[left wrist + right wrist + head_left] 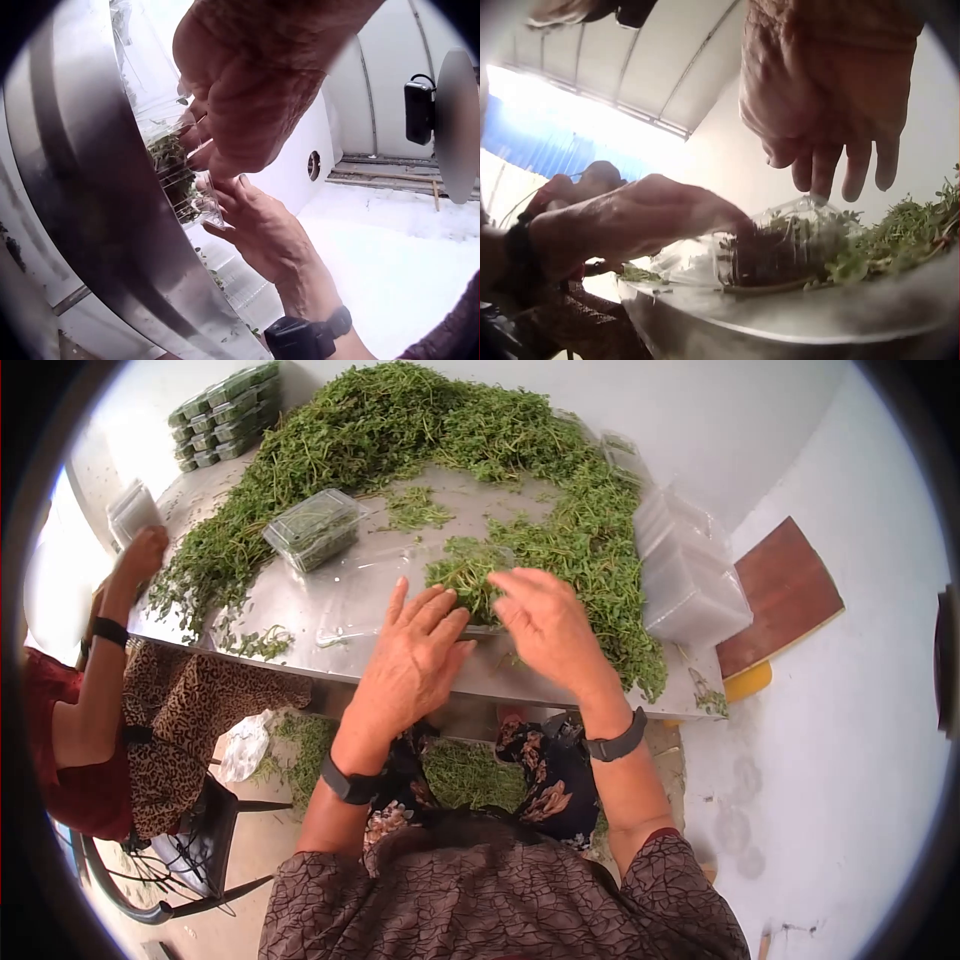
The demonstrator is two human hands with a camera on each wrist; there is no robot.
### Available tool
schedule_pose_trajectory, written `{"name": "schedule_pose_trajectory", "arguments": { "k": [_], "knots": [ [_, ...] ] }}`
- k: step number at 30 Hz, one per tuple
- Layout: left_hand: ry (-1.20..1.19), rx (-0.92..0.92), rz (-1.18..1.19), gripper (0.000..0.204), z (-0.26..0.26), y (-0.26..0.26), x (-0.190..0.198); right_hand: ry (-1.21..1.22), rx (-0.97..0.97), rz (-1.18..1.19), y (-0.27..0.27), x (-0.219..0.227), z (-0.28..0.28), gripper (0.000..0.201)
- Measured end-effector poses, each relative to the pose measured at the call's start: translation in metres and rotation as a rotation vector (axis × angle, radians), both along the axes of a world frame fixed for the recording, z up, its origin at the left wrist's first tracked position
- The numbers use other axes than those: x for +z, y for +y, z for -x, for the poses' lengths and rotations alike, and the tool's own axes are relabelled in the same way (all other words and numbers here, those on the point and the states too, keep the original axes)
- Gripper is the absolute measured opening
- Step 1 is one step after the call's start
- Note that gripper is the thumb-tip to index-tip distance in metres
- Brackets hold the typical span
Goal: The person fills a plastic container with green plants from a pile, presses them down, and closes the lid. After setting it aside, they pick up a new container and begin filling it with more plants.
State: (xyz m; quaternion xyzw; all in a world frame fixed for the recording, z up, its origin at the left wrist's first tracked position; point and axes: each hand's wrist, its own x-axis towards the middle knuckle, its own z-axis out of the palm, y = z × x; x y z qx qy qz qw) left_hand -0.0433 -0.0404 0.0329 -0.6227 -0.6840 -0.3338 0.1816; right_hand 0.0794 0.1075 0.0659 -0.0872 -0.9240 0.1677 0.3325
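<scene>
A clear plastic clamshell box lies in front of me near the table's front edge, its lid [345, 605] spread to the left. Leafy green sprigs [462, 572] fill its other half. My left hand [412, 652] is at the left side of the filled half, fingers extended, fingertips at the greens. At the right side is my right hand [552, 625], its fingers loosely spread over the greens' edge. The right wrist view shows the box wall [761, 259] beneath my left hand [660, 210], with the right hand's fingers [855, 172] pointing down above it.
A large heap of greens [400, 410] curves around the table [480, 490]. A closed filled box [317, 530] lies to the left. Filled boxes [225, 415] are stacked at the back left, empty ones [695, 585] at the right. Another person's hand [145, 550] is at far left.
</scene>
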Motion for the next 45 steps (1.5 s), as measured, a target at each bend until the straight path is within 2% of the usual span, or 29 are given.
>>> {"name": "schedule_pose_trajectory", "arguments": {
  "k": [1,2,4,5,7,8,11,15,16,17,21,23,24,28,30,32,34,39,42,44,45],
  "knots": [
    [-0.006,0.006,0.009,0.031,0.0,-0.003,0.003,0.024,0.014,0.109,0.003,0.006,-0.002,0.028],
    [-0.015,0.004,0.008,0.031,0.001,-0.004,0.002,0.016,0.012,0.108,0.011,0.008,-0.005,0.028],
    [-0.009,0.015,0.005,0.033,0.005,-0.005,-0.001,0.065,-0.158,-0.053,0.028,0.01,-0.015,0.029],
    [0.0,0.032,-0.011,0.031,0.005,-0.003,-0.005,0.057,-0.158,-0.053,0.035,0.012,-0.02,0.029],
    [-0.002,0.024,-0.036,0.028,0.007,-0.002,-0.007,-0.095,-0.387,0.045,0.048,0.017,-0.03,0.032],
    [0.001,0.016,-0.06,0.025,0.007,-0.002,-0.009,-0.104,-0.388,0.042,0.051,0.019,-0.034,0.032],
    [0.002,0.011,-0.067,0.019,0.006,-0.007,-0.007,-0.356,-0.56,-0.033,0.049,0.023,-0.041,0.036],
    [-0.005,0.034,-0.079,0.016,0.002,-0.01,-0.008,-0.399,-0.548,-0.092,0.062,0.0,-0.042,0.035],
    [-0.01,0.028,-0.083,0.017,0.002,-0.01,-0.008,-0.406,-0.534,-0.105,0.068,-0.004,-0.042,0.027],
    [-0.014,0.022,-0.086,0.018,0.002,-0.011,-0.009,-0.412,-0.521,-0.117,0.072,-0.005,-0.041,0.02],
    [-0.009,0.025,-0.13,0.023,-0.001,-0.013,-0.009,-0.318,-0.581,-0.134,0.077,0.008,-0.041,0.014],
    [-0.037,0.031,-0.163,0.032,-0.003,-0.018,-0.01,-0.187,-0.518,0.19,0.069,0.022,-0.045,0.015],
    [-0.044,0.027,-0.156,0.032,-0.004,-0.02,-0.011,-0.195,-0.523,0.195,0.067,0.023,-0.048,0.015],
    [-0.037,0.068,-0.23,0.033,-0.006,-0.029,-0.011,-0.423,-0.465,0.167,0.054,0.031,-0.061,0.026],
    [0.046,0.025,-0.324,0.029,-0.006,-0.038,-0.015,-0.517,-0.439,0.129,0.046,0.031,-0.069,0.03],
    [0.035,-0.008,-0.345,0.029,-0.01,-0.05,-0.023,-0.573,-0.361,-0.033,0.041,0.029,-0.077,0.038],
    [0.054,-0.137,-0.283,0.028,-0.012,-0.059,-0.034,-0.561,-0.346,-0.091,0.041,0.019,-0.078,0.036],
    [0.023,-0.258,-0.145,0.029,-0.017,-0.064,-0.059,-0.566,-0.364,-0.267,0.059,0.002,-0.066,0.025],
    [-0.023,-0.261,-0.09,0.03,-0.015,-0.067,-0.081,-0.527,-0.302,-0.183,0.069,0.013,-0.056,0.018],
    [-0.049,-0.257,-0.05,0.031,-0.01,-0.07,-0.096,-0.415,-0.447,0.02,0.065,0.029,-0.046,0.01],
    [-0.098,-0.243,-0.022,0.031,-0.007,-0.071,-0.105,-0.428,-0.448,0.033,0.07,0.029,-0.043,0.01]
  ]
}}
